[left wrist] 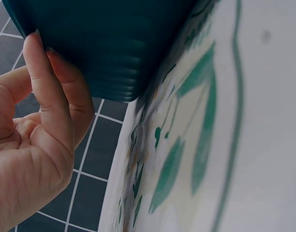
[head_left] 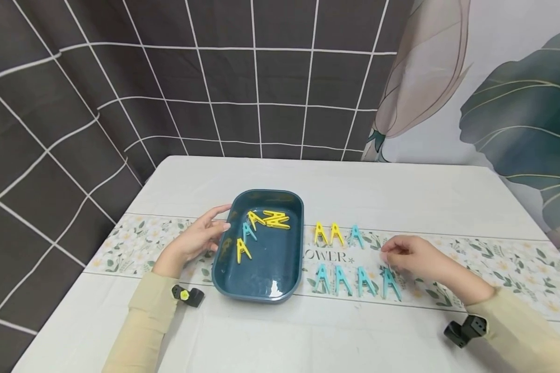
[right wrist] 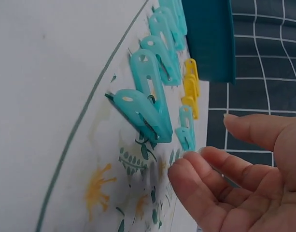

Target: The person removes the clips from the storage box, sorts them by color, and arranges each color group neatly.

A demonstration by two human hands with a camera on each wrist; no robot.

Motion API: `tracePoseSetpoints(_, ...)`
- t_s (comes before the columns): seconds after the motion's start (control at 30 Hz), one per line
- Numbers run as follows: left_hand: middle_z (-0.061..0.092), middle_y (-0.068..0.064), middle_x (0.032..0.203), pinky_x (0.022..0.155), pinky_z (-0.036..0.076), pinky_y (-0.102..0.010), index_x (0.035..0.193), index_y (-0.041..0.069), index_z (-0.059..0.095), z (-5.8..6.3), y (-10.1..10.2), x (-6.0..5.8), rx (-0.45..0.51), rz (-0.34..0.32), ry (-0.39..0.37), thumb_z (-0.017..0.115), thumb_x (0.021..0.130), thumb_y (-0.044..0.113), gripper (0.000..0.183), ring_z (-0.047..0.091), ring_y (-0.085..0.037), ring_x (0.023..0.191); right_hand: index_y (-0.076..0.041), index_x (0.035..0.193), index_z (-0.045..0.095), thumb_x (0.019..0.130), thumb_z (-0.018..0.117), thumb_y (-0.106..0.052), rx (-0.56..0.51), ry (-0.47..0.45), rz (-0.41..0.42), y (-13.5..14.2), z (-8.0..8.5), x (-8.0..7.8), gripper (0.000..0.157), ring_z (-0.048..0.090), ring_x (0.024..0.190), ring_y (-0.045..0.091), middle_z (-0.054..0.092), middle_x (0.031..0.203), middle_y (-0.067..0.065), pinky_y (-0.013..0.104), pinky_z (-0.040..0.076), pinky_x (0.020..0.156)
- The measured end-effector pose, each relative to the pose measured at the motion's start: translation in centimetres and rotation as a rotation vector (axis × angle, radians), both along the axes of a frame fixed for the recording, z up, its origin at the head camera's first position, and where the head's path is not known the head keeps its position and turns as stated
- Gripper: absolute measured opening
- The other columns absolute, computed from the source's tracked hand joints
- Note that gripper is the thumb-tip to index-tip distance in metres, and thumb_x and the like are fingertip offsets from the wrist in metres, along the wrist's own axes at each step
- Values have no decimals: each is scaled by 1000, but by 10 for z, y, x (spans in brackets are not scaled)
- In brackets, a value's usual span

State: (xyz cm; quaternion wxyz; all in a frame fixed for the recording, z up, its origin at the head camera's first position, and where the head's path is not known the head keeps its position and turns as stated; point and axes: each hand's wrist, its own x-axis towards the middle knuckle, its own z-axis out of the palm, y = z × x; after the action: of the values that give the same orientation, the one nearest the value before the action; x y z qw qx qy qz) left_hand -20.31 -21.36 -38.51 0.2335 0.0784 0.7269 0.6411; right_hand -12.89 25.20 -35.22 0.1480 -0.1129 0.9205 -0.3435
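I am viewing the end blue clip (head_left: 390,280) lying on the table (head_left: 354,342), at the right end of the near row, beside three matching blue clips (head_left: 339,273). Its long axis is running roughly near-to-far, tilting slightly, with the narrow end pointing away from the person and both legs spreading toward the person. The right hand (head_left: 411,255) is lying nearer: it is hanging just beyond that narrow end, leaving the clip on the person's side and slightly left of the palm. In the right wrist view I am seeing its thumb standing apart from loosely bent fingers, which are gripping nothing visible. The left hand (head_left: 196,241) is resting relaxed fingers against the left wall of the blue tray (head_left: 271,267), well apart from the clip. In my judgement, any pick-up is favouring the right hand, and its alignment is depending on that axis
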Motion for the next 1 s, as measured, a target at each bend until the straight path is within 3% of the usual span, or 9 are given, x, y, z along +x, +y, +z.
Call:
tracePoseSetpoints(0.23,57,-14,119,53,54,-20,152,17,20,-1,-1,0,4,0,3,51,98,16,62,63,-10,74,2,100,64,91,59,-13,61,66,-35,-11,0,-12,19,51,68,14,60,79,3,23,46,55)
tracePoseSetpoints(0.57,59,-14,121,56,55,-22,152,18,19,0,-1,0,-3,-7,5,51,98,17,62,65,-12,80,8,109,61,91,60,-17,155,124,-84,-26,2,-34,30,52,67,16,62,82,10,27,44,55)
tracePoseSetpoints(0.83,62,-8,114,54,54,-21,152,16,20,0,-2,0,-1,-13,15,52,98,17,62,64,-11,79,11,114,57,90,61,-24,225,68,-120,-40,-1,-54,42,60,77,26,63,96,23,35,52,62)
tracePoseSetpoints(1.0,65,-3,108,54,53,-21,152,14,18,0,-2,0,3,-24,23,51,99,17,63,64,-10,78,13,114,56,90,62,-27,266,23,-117,-51,-5,-62,47,63,76,25,64,99,26,36,54,63)
